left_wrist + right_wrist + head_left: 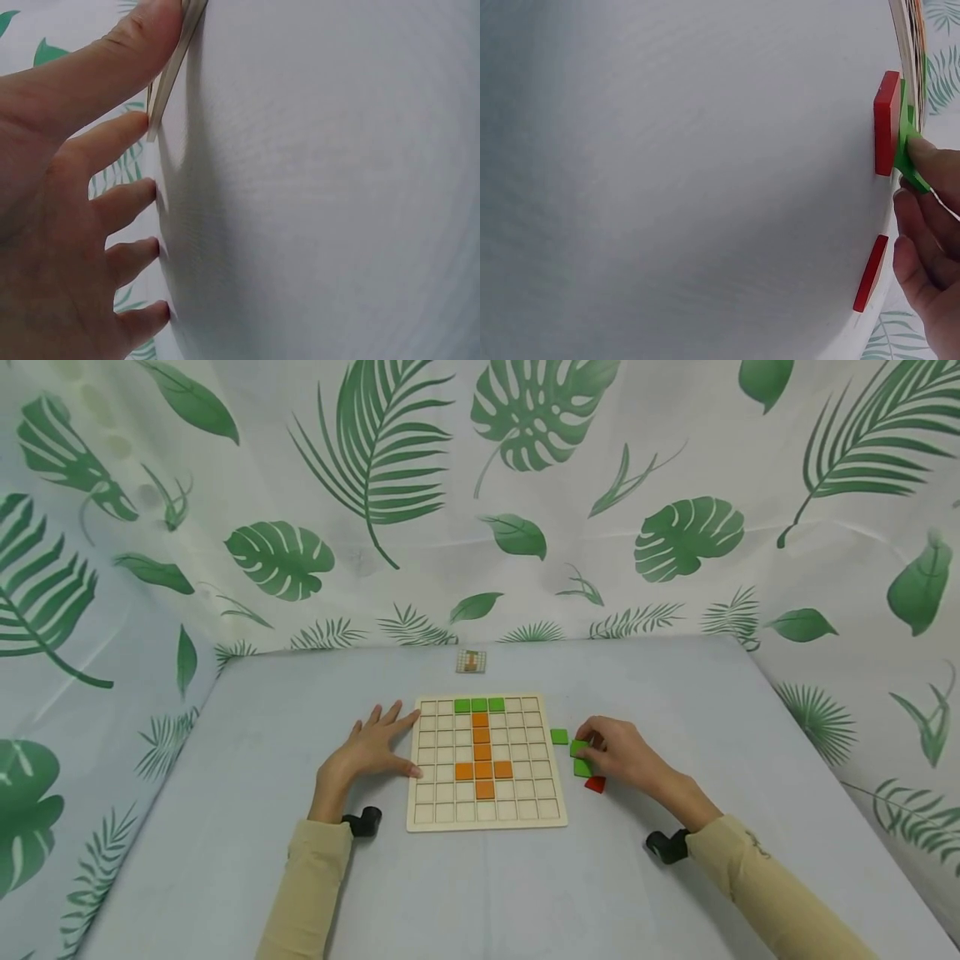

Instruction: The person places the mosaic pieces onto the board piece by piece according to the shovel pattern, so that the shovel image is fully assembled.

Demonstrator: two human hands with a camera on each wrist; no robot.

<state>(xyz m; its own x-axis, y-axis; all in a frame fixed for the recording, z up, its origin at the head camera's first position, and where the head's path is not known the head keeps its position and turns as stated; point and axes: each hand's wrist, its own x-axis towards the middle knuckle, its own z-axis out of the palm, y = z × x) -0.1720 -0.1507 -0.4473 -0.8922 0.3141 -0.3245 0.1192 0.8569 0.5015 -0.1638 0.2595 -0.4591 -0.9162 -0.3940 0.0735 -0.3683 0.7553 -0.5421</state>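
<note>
Left hand (369,748) splayed, touches left edge of board (528,812); right hand (621,750) pinches green tile (577,748), right of board; red tile (595,785) also right of board; card (471,662) beyond board.

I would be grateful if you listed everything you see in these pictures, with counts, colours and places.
Leaf-print cloth: 1 backdrop, white and green, behind and beside the table
Table: 1, pale grey-white, below everything
Board: 1, cream, middle of the table
Card: 1, pale with a small pattern, beyond the board
Green tiles: 3, green, board's far row
Orange tiles: 7, orange, on the board below the green row
Loose green tiles: 3, green, right of the board
Red pieces: 2, red, by the loose green tiles
Wrist cameras: 2, black, one per wrist
Sleeves: 2, tan, on the forearms
Left hand: 1, bare, touching the board's left edge
Right hand: 1, bare, pinching a loose green tile
</note>
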